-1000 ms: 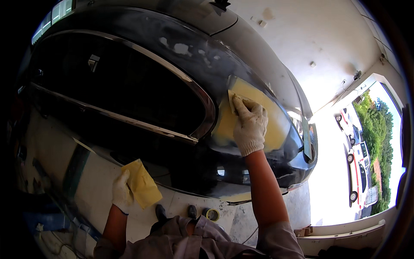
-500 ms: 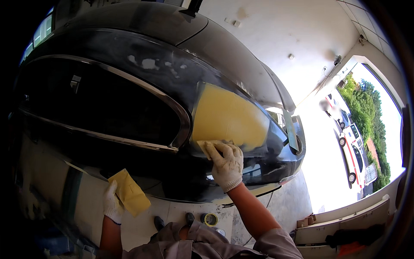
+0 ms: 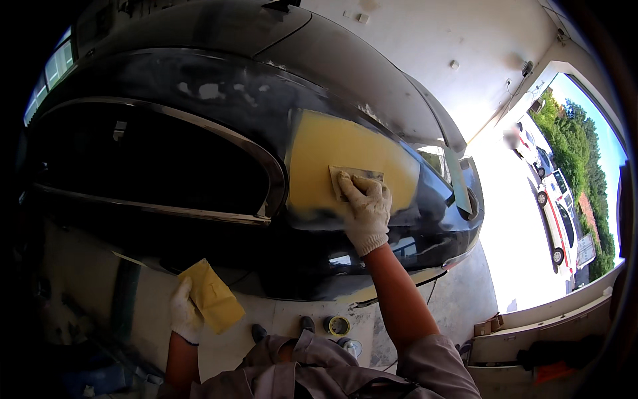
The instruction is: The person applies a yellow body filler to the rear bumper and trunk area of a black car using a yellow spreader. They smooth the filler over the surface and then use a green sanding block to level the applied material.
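Note:
My right hand (image 3: 369,219), in a whitish, smudged work glove, grips a flat rectangular spreader (image 3: 357,172). The spreader lies against the lower middle of a yellow filler patch (image 3: 320,146) on the black car body (image 3: 319,263). Below the car's edge, at the lower left, my gloved left hand (image 3: 185,314) holds a yellow flat board (image 3: 218,300) by its left side. Some left fingers are hidden behind the board. The patch is smooth at the top, with grey, blurred lower edges.
Chrome trim (image 3: 271,176) frames a dark area left of the patch. Pale spots (image 3: 211,91) mark the panel above. An open round tin (image 3: 337,325) stands on the floor by my shoes. A low cabinet (image 3: 512,351) is at the lower right, below a wide opening with parked vehicles (image 3: 557,223) outside.
My right hand and spreader have moved up and right, from the patch's lower left edge onto its lower middle. The whole view has shifted slightly. My left hand still holds the board.

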`<state>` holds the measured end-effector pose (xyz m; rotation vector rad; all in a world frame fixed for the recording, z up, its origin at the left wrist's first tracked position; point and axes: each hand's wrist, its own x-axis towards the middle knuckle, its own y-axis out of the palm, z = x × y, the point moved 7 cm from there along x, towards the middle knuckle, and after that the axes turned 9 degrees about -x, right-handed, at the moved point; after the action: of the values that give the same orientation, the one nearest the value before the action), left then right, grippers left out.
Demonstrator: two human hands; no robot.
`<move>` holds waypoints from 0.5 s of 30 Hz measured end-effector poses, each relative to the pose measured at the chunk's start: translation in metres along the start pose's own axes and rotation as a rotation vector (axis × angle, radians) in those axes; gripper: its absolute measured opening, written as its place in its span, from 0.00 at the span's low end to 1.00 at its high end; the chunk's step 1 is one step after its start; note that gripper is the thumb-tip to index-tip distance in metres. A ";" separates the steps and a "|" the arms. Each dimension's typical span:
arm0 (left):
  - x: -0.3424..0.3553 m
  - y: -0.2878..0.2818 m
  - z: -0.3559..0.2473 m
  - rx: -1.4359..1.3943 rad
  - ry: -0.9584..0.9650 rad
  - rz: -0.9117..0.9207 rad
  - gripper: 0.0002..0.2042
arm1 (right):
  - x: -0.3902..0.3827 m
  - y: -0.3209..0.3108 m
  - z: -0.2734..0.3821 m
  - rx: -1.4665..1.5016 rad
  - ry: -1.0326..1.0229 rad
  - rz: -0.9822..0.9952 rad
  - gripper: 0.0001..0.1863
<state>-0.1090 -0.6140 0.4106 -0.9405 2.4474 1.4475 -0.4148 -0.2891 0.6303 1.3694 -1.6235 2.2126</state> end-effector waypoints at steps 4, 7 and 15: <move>-0.002 0.013 0.004 0.017 -0.027 -0.024 0.23 | -0.064 0.023 0.010 -0.050 -0.074 -0.022 0.30; -0.001 0.025 0.007 0.024 -0.040 -0.019 0.24 | -0.080 0.023 0.014 -0.034 -0.099 0.016 0.30; -0.017 0.099 0.022 0.057 -0.060 0.086 0.22 | -0.051 -0.043 -0.015 -0.001 -0.050 0.019 0.32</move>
<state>-0.1566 -0.5542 0.4793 -0.7784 2.4995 1.4028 -0.3701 -0.2370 0.6265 1.4257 -1.6602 2.2052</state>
